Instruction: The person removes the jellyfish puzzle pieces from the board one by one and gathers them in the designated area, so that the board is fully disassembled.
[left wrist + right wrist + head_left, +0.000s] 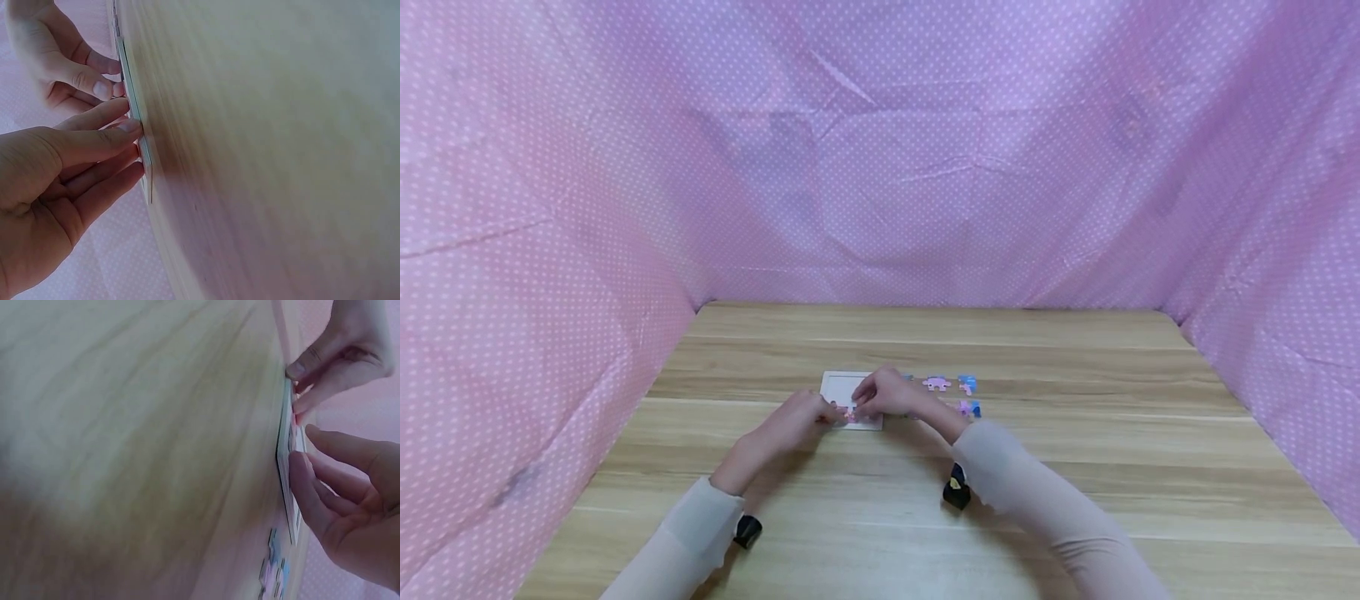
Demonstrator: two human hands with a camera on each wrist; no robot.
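Observation:
A shallow white puzzle tray (842, 382) lies on the wooden table. Colourful jigsaw pieces (850, 414) show in its near part, between the two hands. From the left, my left hand (796, 417) reaches in, its fingertips on the tray's near-left part. The left wrist view shows its thumb (129, 125) at the tray's edge, with the fingers rather straight. My right hand (886, 393) is over the tray's right side. In the right wrist view its fingertips (301, 465) touch the tray area and stand apart. Whatever lies under the fingers is mostly hidden.
Several loose jigsaw pieces lie right of the tray, among them a pink piece (936, 383), a blue-and-pink piece (967, 383) and a purple-and-blue piece (970, 408). Pink dotted cloth (880, 208) surrounds the wooden table (1075, 375) at the back and sides.

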